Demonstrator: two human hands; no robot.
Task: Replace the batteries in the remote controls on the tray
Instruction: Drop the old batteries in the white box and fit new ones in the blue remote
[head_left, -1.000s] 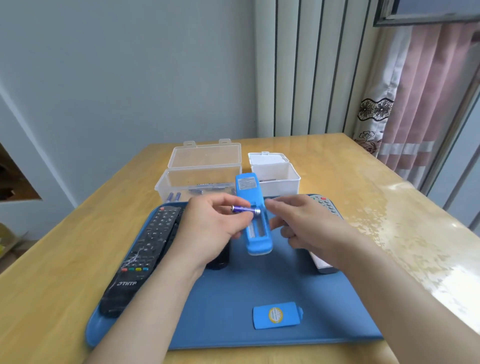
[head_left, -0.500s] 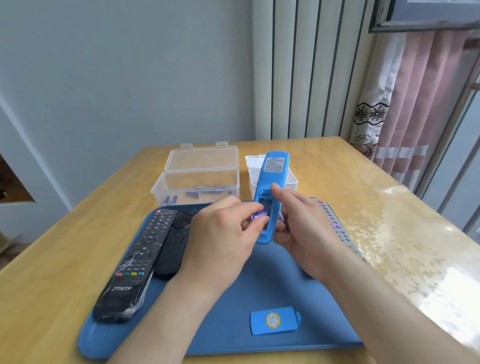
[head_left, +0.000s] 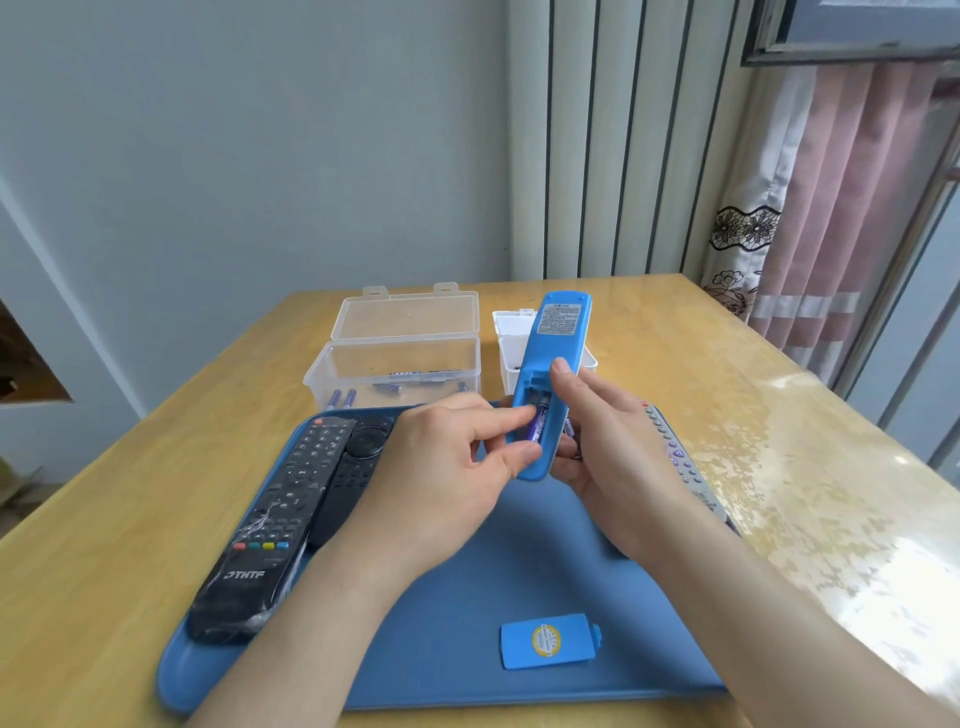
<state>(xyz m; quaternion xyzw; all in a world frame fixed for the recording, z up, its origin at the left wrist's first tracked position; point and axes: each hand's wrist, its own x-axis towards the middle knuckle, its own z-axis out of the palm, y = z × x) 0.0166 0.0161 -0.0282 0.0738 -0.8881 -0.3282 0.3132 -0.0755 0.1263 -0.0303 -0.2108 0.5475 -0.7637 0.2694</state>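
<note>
My right hand (head_left: 618, 457) grips the slim blue plastic remote (head_left: 551, 364) back-up above the blue tray (head_left: 431, 670), cover off; my left hand (head_left: 447, 467) pinches a purple battery (head_left: 539, 423) into its compartment.

wooden table (head_left: 675, 374), pink curtain (head_left: 852, 197), grey wall (head_left: 260, 156), white vertical blinds (head_left: 623, 140)

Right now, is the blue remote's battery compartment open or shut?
Open. The blue remote shows a battery in its bay, and its cover lies apart on the tray.
</note>
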